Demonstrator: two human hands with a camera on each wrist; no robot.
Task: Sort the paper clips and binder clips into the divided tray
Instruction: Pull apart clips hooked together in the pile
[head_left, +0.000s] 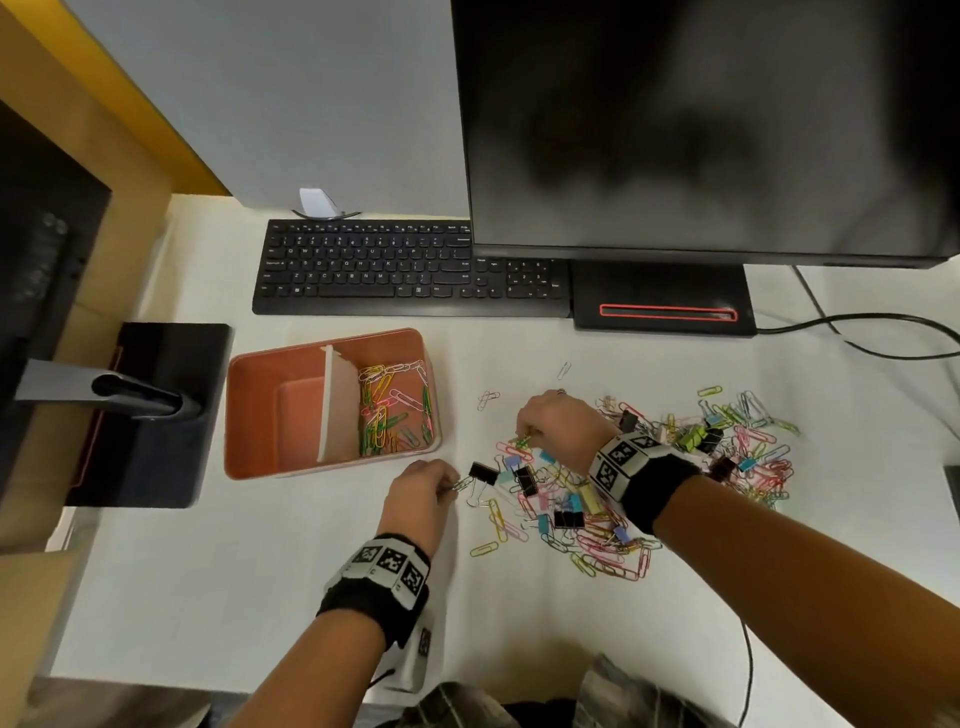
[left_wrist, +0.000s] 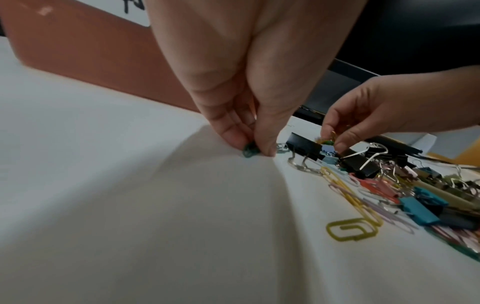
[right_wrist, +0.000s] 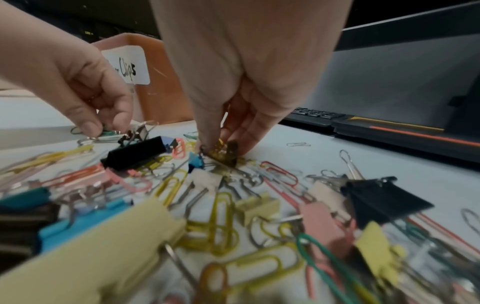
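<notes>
Left hand (head_left: 420, 491), lower centre, pinches a green paper clip (left_wrist: 249, 150) on the desk; right hand (head_left: 558, 426) pinches yellow-green clips (right_wrist: 221, 151) from the pile (head_left: 649, 483), centre right. I judge them light, springy, snag-prone; lift by the loop.

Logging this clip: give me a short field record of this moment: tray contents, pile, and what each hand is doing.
tray: orange divided tray, white divider
right compartment: coloured paper clips
left compartment: no clips visible
pile: mixed paper clips and binder clips on the white desk, right of the tray
left hand: pinches a green paper clip at the pile's left edge
right hand: pinches small clips over the pile
binder clips sorted: none visible
</notes>
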